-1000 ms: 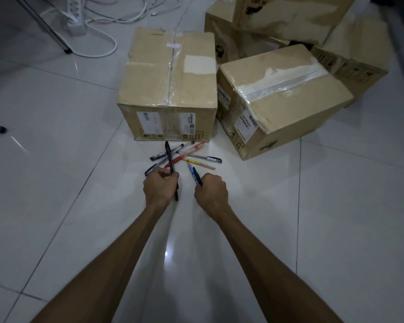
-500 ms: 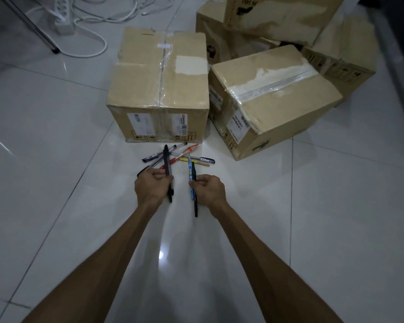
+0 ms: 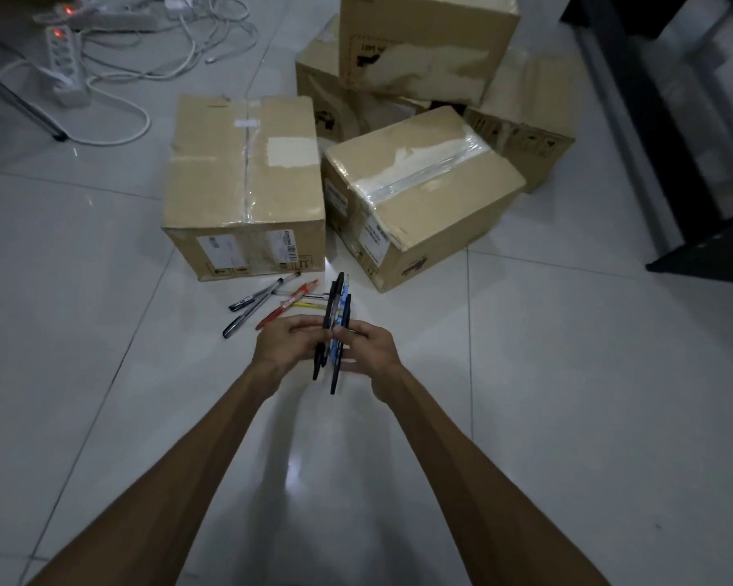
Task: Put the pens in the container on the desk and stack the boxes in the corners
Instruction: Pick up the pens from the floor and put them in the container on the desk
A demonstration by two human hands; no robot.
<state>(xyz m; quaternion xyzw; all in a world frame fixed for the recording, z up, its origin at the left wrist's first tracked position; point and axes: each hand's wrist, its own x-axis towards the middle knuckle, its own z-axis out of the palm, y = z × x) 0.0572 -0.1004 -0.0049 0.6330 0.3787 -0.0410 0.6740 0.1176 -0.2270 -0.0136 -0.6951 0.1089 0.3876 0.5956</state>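
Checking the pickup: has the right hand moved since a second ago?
Yes. The right hand has come left to meet the left hand, both gripping one bundle of pens, nearer the red pen on the floor.

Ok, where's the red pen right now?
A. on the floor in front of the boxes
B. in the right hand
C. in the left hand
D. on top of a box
A: the red pen lies on the floor tiles among other loose pens, beyond the left hand and right hand, which hold only dark and blue pens.
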